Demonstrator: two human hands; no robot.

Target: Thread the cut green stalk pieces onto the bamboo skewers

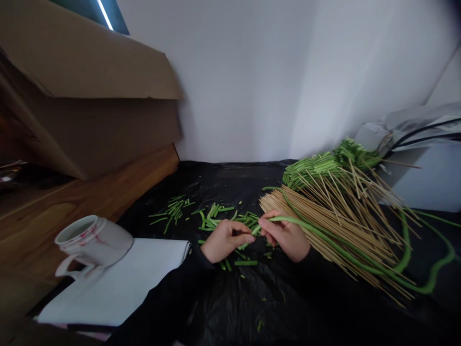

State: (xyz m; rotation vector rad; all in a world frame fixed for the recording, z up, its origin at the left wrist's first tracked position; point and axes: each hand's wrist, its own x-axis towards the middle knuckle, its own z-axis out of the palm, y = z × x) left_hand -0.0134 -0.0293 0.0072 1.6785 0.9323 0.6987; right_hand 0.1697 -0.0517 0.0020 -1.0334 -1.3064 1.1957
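Between my hands is the end of a long green bean (313, 226), which curves away to the right over a pile of thin wooden sticks (324, 216). My right hand (287, 237) pinches the bean near its end. The fingers of my left hand (227, 240) are closed on its tip, just left of the right fingertips. Short cut bean pieces (214, 216) lie loose behind and under my hands, with a further group (176, 209) to the left. Bundles of green pieces and sticks (320, 166) are heaped at the back right.
A black plastic sheet (230, 307) covers the work surface. At the left, a white mug (104, 242) stands by a white pad (118, 288). Behind it is a large cardboard box (108, 72). A white wall (245, 86) rises behind, and a pale box (428, 178) stands right.
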